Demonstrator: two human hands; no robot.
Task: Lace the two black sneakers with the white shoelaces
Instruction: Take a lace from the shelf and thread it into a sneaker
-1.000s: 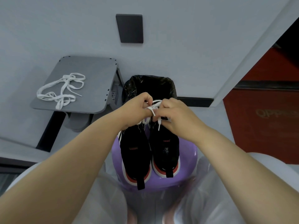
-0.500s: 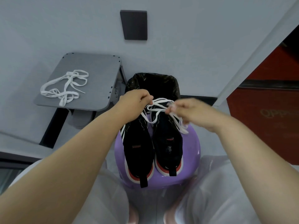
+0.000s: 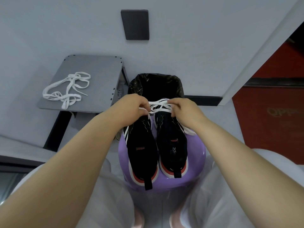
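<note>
The left sneaker (image 3: 142,150) and the right sneaker (image 3: 171,142), both black, sit side by side on a purple stool (image 3: 195,162), heels toward the person. Over their far ends, the left hand (image 3: 133,107) and the right hand (image 3: 185,111) each pinch the white shoelace (image 3: 159,104) with curled fingers, its strands crossing between them. A second shoelace (image 3: 65,89) lies loose near the left edge of a grey side table (image 3: 98,71).
</note>
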